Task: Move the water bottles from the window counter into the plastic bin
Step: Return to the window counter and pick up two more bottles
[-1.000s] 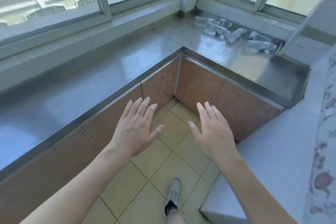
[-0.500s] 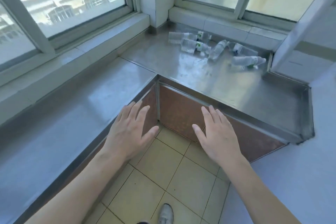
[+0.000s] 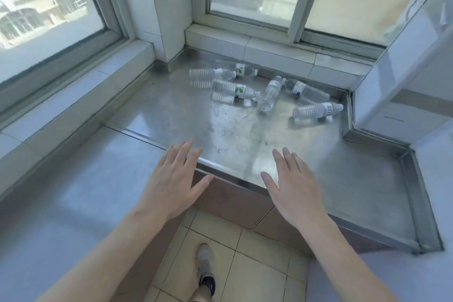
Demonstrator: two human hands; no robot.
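Several clear water bottles lie on their sides at the back of the steel window counter (image 3: 220,130), below the window. One with a green label (image 3: 232,89) lies in the middle of the group, another (image 3: 270,93) points toward me, and one (image 3: 316,111) rests at the right near the wall. My left hand (image 3: 174,179) and my right hand (image 3: 291,186) hover flat and open over the counter's front edge, well short of the bottles. Both hold nothing. No plastic bin is in view.
The counter runs on to the left as an L-shape (image 3: 73,203) under a second window. A white wall panel (image 3: 404,76) stands at the right of the bottles. Below lie tan floor tiles and my shoe (image 3: 204,267).
I have stepped closer to the corner: the counter and bottles have grown larger and nearer in view. Both hands have risen from over the floor to over the counter edge, still open.
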